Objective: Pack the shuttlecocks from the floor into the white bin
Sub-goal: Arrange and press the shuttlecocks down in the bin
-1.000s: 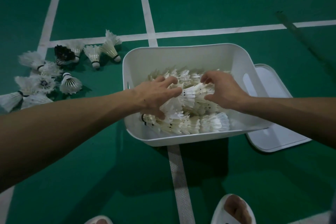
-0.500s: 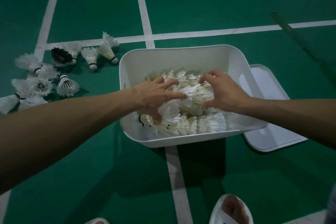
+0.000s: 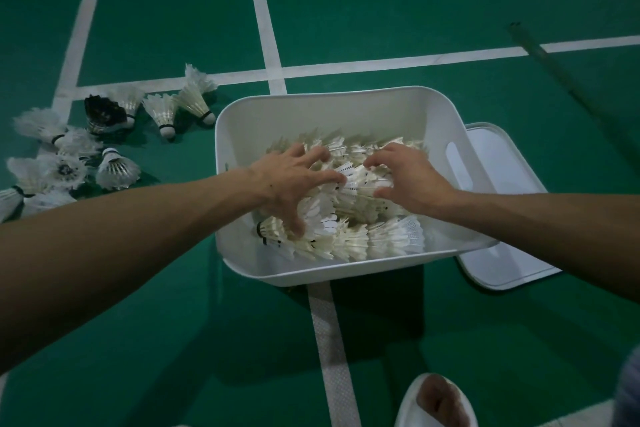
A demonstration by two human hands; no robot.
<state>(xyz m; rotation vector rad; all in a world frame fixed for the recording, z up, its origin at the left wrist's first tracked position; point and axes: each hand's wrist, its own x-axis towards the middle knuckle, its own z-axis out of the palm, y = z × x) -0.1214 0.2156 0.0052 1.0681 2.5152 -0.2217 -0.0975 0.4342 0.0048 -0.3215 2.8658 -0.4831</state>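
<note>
Loose shuttlecocks (image 3: 69, 163) lie in a bunch on the green floor (image 3: 173, 322) at the far left, one of them black (image 3: 104, 113). The nearest one (image 3: 195, 102) is just beside the bin's far left corner, and a strip of floor lies between the others and the bin.

The left hand (image 3: 294, 184) reaches over the bin's (image 3: 239, 253) left edge. Its fingers are spread and let go, pressing down on the pile (image 3: 381, 239) inside. The pile sits lower than the rim all round.

The right hand (image 3: 412, 180) comes over the right edge and curls finger and thumb round a row (image 3: 360, 180) of stacked shuttlecocks on top of the pile.

A white lid (image 3: 502, 166) lies flat against the bin's right side. A slipper (image 3: 436, 402) is near the bottom edge, well apart from the bin.
</note>
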